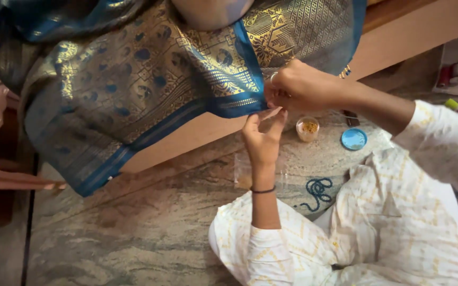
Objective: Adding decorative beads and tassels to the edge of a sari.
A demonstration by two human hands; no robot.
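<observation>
We pinch the corner of the blue-and-gold woven silk cloth [149, 90] hanging off the wooden ledge [398, 37].
Right hand [298, 87] grips the hem, left hand [263, 135] pinches beneath; we judge taut fabric helps, bead jar [307, 128] nearby.

A small clear jar [307, 128] of golden beads stands on the stone floor [133, 233], its round blue lid [354, 139] lying just beside it. A coiled blue thread [318, 190] lies nearby. Thread spools [453, 73] sit at upper right.
</observation>
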